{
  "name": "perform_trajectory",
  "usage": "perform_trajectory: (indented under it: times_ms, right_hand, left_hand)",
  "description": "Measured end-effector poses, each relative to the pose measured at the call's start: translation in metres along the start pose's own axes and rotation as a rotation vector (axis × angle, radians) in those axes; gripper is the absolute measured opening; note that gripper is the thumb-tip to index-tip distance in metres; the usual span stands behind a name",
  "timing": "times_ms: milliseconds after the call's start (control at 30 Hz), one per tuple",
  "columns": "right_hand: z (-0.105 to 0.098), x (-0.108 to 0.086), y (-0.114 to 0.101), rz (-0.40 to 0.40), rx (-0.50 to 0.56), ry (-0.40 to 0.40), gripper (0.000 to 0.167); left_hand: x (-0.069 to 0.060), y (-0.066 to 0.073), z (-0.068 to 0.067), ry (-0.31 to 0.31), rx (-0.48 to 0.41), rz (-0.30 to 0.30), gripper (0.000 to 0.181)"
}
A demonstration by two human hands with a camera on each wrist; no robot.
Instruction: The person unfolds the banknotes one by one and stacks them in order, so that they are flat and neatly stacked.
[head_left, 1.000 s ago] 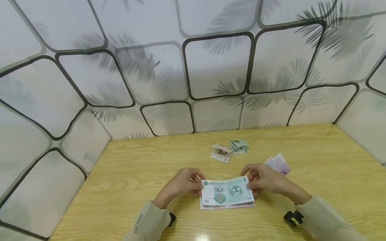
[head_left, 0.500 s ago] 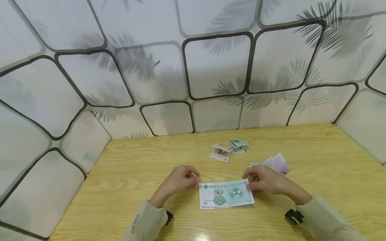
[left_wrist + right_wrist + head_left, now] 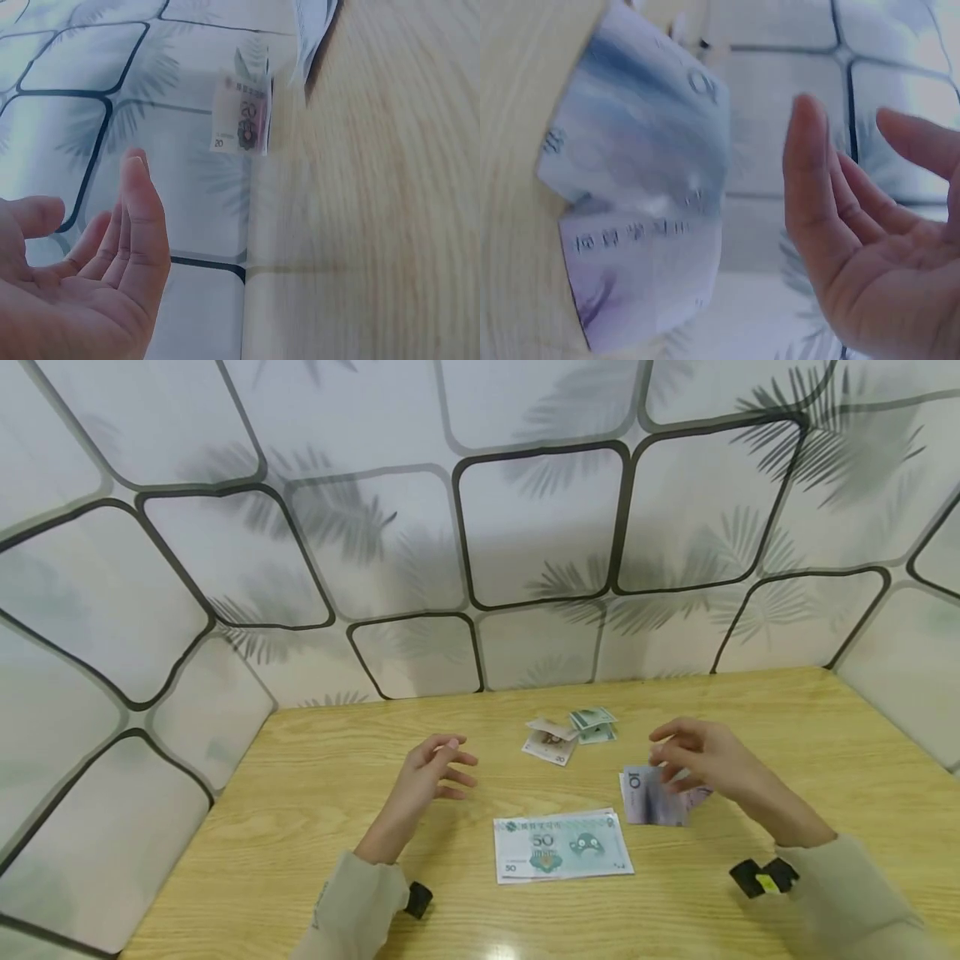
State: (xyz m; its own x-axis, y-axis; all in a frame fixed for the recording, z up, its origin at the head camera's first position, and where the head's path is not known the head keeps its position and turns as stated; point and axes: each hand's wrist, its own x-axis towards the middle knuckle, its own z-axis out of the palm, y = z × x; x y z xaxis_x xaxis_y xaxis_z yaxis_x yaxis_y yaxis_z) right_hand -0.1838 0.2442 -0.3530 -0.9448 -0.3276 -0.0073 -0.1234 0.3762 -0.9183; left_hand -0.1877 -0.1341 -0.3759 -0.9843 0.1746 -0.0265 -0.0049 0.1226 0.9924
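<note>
A flat green play banknote marked 50 (image 3: 558, 853) lies on the table, with the edge of more paper showing under it. My left hand (image 3: 431, 777) hovers to its left with fingers spread and holds nothing; the left wrist view shows the bare palm (image 3: 90, 307). Above a bluish-purple banknote marked 10 (image 3: 645, 802) hangs my right hand (image 3: 701, 760), fingers loosely bent. In the right wrist view a gap separates the fingers (image 3: 810, 180) from that note (image 3: 641, 127). A folded purple banknote (image 3: 649, 277) lies against it.
Farther back are a folded brownish banknote marked 20 (image 3: 547, 749) and a folded green banknote (image 3: 596, 725), side by side. Patterned cloth walls (image 3: 540, 647) rise along the back and sides of the wooden table (image 3: 315, 827).
Both hands have let go of the 50 banknote, which now lies flat. My left hand has moved left and back. My right hand has moved back and right, over the purple banknotes.
</note>
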Motion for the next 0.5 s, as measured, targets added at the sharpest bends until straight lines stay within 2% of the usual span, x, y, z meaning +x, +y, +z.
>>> perform_trajectory:
  times_ms: [100, 233, 500]
  right_hand:
    - [-0.015, -0.001, 0.003, 0.027, 0.062, 0.071, 0.039]
    - [-0.026, -0.001, 0.007, 0.039, 0.08, 0.099, 0.038]
    - [-0.021, 0.011, 0.01, 0.049, 0.084, 0.091, 0.039]
  left_hand:
    - [0.001, -0.001, -0.001, -0.022, 0.0, 0.008, 0.035]
    - [0.004, 0.0, 0.0, -0.078, 0.014, 0.006, 0.033]
    - [0.016, 0.002, 0.008, -0.118, 0.012, 0.003, 0.033]
